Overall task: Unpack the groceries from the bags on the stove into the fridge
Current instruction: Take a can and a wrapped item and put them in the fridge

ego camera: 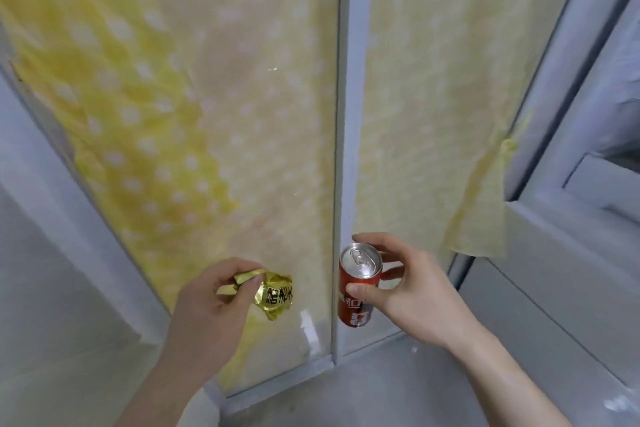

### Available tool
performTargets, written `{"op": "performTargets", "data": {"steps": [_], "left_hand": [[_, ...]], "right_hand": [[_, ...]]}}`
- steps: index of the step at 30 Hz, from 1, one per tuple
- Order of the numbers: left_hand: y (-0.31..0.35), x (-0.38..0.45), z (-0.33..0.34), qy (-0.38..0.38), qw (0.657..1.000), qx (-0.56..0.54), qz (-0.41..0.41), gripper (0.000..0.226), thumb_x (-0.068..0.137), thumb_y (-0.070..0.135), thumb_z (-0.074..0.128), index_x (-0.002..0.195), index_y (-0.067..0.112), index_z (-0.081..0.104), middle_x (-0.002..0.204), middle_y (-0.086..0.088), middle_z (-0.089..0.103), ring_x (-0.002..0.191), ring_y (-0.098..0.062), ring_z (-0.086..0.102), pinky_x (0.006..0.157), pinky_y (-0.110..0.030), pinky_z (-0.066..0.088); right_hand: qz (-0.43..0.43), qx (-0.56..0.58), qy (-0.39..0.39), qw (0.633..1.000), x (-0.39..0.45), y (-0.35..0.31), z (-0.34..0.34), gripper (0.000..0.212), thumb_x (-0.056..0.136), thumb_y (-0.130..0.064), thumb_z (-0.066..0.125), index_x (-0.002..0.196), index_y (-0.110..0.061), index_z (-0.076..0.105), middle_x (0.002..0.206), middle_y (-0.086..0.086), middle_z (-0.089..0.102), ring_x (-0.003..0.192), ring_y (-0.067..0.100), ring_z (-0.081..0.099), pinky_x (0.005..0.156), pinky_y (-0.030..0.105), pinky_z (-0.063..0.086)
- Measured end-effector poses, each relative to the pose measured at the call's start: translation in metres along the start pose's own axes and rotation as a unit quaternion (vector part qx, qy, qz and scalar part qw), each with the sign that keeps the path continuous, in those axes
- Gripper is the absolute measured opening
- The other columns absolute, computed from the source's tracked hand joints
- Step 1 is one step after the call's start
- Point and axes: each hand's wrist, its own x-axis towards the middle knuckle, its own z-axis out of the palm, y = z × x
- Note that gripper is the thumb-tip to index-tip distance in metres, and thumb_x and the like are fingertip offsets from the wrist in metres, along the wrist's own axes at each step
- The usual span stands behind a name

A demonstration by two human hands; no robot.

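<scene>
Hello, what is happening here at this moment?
A person is carrying two groceries. The left hand pinches a crinkled gold packet, and the right hand holds a red can upright, its top unopened. Both are held up before glass panels with a yellow dotted curtain behind. No fridge or bags are in view.

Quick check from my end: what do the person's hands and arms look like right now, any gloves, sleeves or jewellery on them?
Both the left hand and the right hand are bare: no gloves, rings, watch or wristband show. Both forearms are uncovered down to the bottom edge of the frame, with no sleeve in view.
</scene>
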Motion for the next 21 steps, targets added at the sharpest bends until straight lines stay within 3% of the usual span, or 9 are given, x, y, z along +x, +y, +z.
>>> {"op": "performTargets", "data": {"steps": [4,9,17,21], "left_hand": [[0.026,0.043,0.061,-0.06,0.997,-0.019,0.036,0.024,0.093,0.011,0.072,0.084,0.032,0.078,0.082,0.014,0.073,0.057,-0.003,0.057,0.052,-0.008,0.039],[0.05,0.092,0.133,-0.147,0.986,-0.026,0.07,0.017,0.092,0.02,0.074,0.09,0.037,0.078,0.087,0.012,0.075,0.066,-0.029,0.068,0.066,-0.034,0.053],[0.085,0.169,0.234,-0.309,0.935,-0.074,0.155,0.024,0.09,0.015,0.075,0.091,0.039,0.078,0.073,0.004,0.072,0.073,-0.03,0.066,0.07,-0.04,0.058],[0.102,0.2,0.271,-0.377,0.9,-0.1,0.192,0.022,0.091,0.016,0.075,0.094,0.038,0.078,0.072,0.003,0.071,0.07,-0.033,0.064,0.072,-0.046,0.061]], "right_hand": [[0.013,-0.016,0.049,0.999,0.021,0.026,-0.051,0.06,0.071,-0.034,0.092,0.121,-0.052,0.064,0.11,-0.033,0.069,0.104,-0.005,0.065,0.083,0.018,0.053],[0.056,-0.033,0.135,0.989,0.026,0.052,-0.105,0.059,0.071,-0.03,0.093,0.12,-0.049,0.066,0.11,-0.033,0.07,0.103,-0.004,0.066,0.084,0.017,0.054],[0.138,-0.082,0.292,0.943,0.025,0.072,-0.151,0.06,0.069,-0.038,0.092,0.122,-0.049,0.066,0.112,-0.034,0.069,0.105,-0.004,0.066,0.09,0.028,0.056],[0.174,-0.115,0.365,0.907,0.025,0.064,-0.159,0.058,0.07,-0.037,0.092,0.12,-0.05,0.066,0.112,-0.035,0.069,0.105,-0.006,0.065,0.087,0.021,0.054]]}}
